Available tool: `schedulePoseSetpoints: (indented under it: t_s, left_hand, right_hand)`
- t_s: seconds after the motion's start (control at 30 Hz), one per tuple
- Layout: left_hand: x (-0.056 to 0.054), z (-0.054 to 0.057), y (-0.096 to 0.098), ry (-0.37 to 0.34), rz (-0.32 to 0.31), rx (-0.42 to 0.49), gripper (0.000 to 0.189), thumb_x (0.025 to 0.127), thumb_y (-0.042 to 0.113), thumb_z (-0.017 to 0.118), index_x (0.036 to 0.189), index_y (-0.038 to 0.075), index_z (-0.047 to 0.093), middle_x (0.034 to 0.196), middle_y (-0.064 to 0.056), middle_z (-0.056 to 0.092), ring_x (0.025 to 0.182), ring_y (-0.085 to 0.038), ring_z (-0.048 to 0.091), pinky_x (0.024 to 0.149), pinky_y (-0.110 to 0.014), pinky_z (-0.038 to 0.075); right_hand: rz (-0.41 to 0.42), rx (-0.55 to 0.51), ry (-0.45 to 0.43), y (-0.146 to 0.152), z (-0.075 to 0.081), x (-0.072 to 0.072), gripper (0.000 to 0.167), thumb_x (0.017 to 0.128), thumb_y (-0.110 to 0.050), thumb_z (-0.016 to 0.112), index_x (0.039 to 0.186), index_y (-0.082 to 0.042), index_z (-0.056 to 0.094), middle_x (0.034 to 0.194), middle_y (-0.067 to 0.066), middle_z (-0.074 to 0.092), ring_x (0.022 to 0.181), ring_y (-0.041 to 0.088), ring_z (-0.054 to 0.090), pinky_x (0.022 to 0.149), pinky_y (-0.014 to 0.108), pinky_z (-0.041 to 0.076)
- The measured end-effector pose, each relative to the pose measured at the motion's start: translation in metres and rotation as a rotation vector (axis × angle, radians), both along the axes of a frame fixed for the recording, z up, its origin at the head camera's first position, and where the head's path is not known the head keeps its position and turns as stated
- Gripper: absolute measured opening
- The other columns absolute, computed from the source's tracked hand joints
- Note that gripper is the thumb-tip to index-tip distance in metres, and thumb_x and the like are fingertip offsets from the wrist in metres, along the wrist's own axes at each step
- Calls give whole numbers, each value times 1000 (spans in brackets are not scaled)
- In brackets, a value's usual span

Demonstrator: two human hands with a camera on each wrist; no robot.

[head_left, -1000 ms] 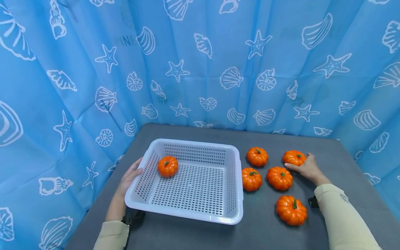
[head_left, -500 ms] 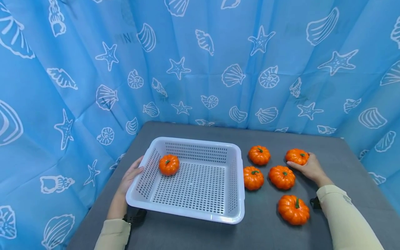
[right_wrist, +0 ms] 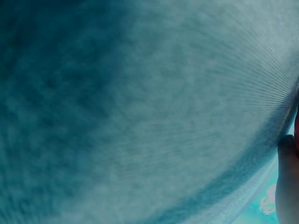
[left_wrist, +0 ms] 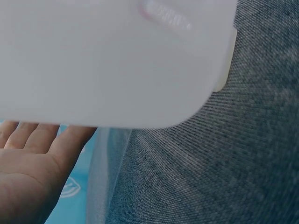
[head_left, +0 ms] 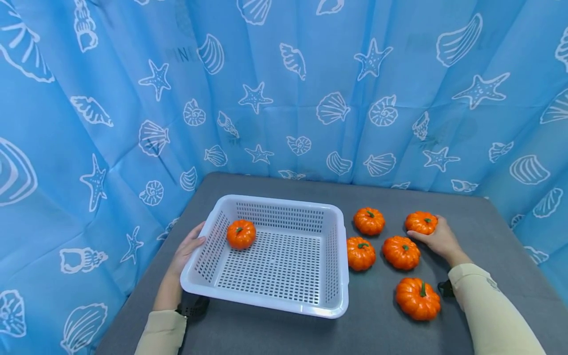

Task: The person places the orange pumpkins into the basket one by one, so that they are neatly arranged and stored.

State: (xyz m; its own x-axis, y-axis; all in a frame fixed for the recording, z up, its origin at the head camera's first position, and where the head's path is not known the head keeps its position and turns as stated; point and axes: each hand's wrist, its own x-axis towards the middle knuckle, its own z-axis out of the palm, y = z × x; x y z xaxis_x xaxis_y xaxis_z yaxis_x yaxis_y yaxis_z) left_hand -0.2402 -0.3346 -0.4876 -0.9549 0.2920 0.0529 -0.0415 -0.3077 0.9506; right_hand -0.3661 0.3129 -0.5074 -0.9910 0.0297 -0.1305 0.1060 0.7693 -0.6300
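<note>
A white plastic basket (head_left: 270, 266) with slotted walls stands on the dark table, one small orange pumpkin (head_left: 241, 234) inside it at the back left. My left hand (head_left: 184, 254) rests against the basket's left side; in the left wrist view its straight fingers (left_wrist: 39, 138) go behind the white wall. Over on the right, my right hand (head_left: 439, 240) grips another orange pumpkin (head_left: 420, 223) between thumb and fingers, from its right side. In the right wrist view only a thumb (right_wrist: 287, 182) and a sliver of red-orange show at the right edge.
Several more pumpkins lie between basket and right hand: one at the back (head_left: 369, 221), one against the basket's right wall (head_left: 360, 254), one in the middle (head_left: 401, 252), a larger one nearer (head_left: 418, 299). A blue shell-print curtain (head_left: 284, 98) hangs behind the table (head_left: 266, 181).
The head view has shifted slightly. My right hand has closed a little more around its pumpkin, which stays in about the same place. My left hand and the basket have not moved.
</note>
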Motion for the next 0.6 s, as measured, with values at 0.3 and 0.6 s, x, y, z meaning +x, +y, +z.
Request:
schedulePoseSetpoints:
  t_s: [0.3,0.6]
  left_hand:
    - [5,11,5,-54,-5,71,54,104,8,21,153,14,-1,144,-13,36,122,-26,53,93,-40,50]
    - [5,13,6,-84,27,43,54,105,11,24,153,17,2,149,-14,30,125,-27,51,96,-44,47]
  right_hand:
    - [5,36,4,-1,5,-1,109,85,-55,62,139,20,3,130,43,27,109,51,38,96,64,33]
    - [29,-14,60,-13,24,-5,107,85,-53,63,142,16,3,131,41,29,109,50,40,92,63,36]
